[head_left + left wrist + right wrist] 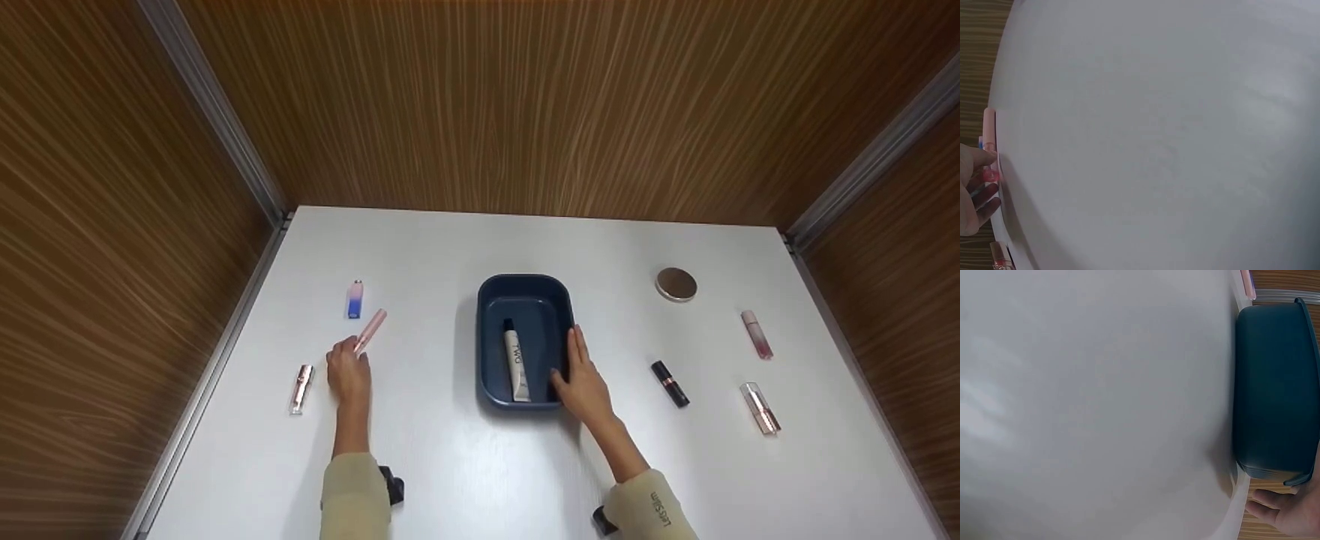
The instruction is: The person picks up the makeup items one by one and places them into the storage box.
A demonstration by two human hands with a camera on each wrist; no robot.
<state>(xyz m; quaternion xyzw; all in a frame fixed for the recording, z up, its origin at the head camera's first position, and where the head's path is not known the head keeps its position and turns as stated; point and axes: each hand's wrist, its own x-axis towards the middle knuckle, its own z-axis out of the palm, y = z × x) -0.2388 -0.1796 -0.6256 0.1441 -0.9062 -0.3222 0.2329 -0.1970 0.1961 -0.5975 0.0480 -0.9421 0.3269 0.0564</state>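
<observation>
My left hand [349,375] pinches the lower end of a slim pink lip gloss tube [373,327]. In the left wrist view, the thumb and fingers [985,195] are around the clear part of that tube, below its pink cap [989,126]. My right hand [585,391] holds the right wall of a dark blue rectangular box [480,345], its thumb over the rim and its other fingers along the outside. Inside the box lies a white squeeze tube [516,364] with a black cap. The right wrist view shows the box's outer side [1275,388].
Left on the white table [450,465] lie a pink-and-blue lip tube [355,300] and a rose-gold lipstick [301,390]. To the right are a round compact [676,285], a black lipstick [670,384], a pink lip gloss [757,334] and a clear-capped lipstick [760,409]. Wood-grain panels [525,105] surround the table.
</observation>
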